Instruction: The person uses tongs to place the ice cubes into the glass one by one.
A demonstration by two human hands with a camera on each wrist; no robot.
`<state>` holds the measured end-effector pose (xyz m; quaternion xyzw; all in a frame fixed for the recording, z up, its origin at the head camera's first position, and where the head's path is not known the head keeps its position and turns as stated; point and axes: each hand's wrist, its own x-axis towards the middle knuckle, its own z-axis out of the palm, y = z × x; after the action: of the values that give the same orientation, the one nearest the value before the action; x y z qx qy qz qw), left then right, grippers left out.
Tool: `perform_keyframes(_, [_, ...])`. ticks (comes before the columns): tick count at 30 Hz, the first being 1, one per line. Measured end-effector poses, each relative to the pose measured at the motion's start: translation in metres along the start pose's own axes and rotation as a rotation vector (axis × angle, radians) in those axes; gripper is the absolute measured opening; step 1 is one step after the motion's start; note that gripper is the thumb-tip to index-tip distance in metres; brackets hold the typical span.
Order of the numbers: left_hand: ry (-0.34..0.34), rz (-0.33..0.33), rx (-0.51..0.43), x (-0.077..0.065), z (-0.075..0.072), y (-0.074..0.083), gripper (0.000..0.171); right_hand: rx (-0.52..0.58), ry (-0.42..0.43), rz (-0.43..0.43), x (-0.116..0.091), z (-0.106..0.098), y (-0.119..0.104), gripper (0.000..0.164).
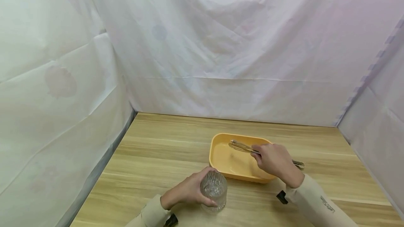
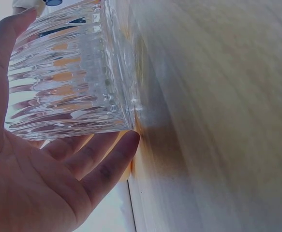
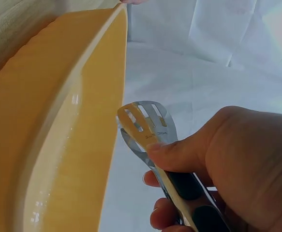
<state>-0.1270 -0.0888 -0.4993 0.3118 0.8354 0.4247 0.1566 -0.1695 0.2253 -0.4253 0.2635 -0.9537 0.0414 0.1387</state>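
Observation:
A clear ribbed glass [image 1: 217,199] stands upright on the table near its front edge. My left hand [image 1: 192,189] grips it from the left, the thumb on the near side and the fingers around the far side. In the left wrist view the fingertips reach down by the base of the glass [image 2: 73,77]. My right hand [image 1: 275,159] holds metal tongs [image 1: 239,146] over the yellow tray [image 1: 214,150], their slotted heads pointing left. In the right wrist view the thumb presses the upper arm of the tongs [image 3: 150,123], and dark grip pads show on the handle.
The tray lies just beyond the glass, with its raised wall [image 3: 49,63] between the two hands. Wood-grain table surface [image 1: 164,143] extends left and behind. White cloth [image 1: 221,45] hangs at the back and both sides.

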Motion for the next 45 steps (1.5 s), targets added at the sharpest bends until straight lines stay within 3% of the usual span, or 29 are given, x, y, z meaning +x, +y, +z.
perform_keyframes(12, [-0.003, 0.0, -0.014, 0.001, 0.0, 0.0, 0.09, -0.008, 0.08, -0.02, -0.004, -0.014, -0.005, 0.028])
perform_keyframes(23, [-0.008, -0.016, -0.01, 0.0, -0.001, 0.001, 0.089, -0.013, 0.167, -0.053, -0.009, -0.028, -0.013, 0.01])
perform_keyframes(31, [-0.006, -0.007, -0.01, 0.0, -0.001, 0.0, 0.089, -0.002, 0.25, -0.099, -0.012, -0.039, -0.022, 0.015])
perform_keyframes(45, [-0.007, 0.005, -0.017, 0.0, 0.0, 0.0, 0.088, 0.049, 0.267, -0.121, -0.02, -0.055, -0.039, 0.019])
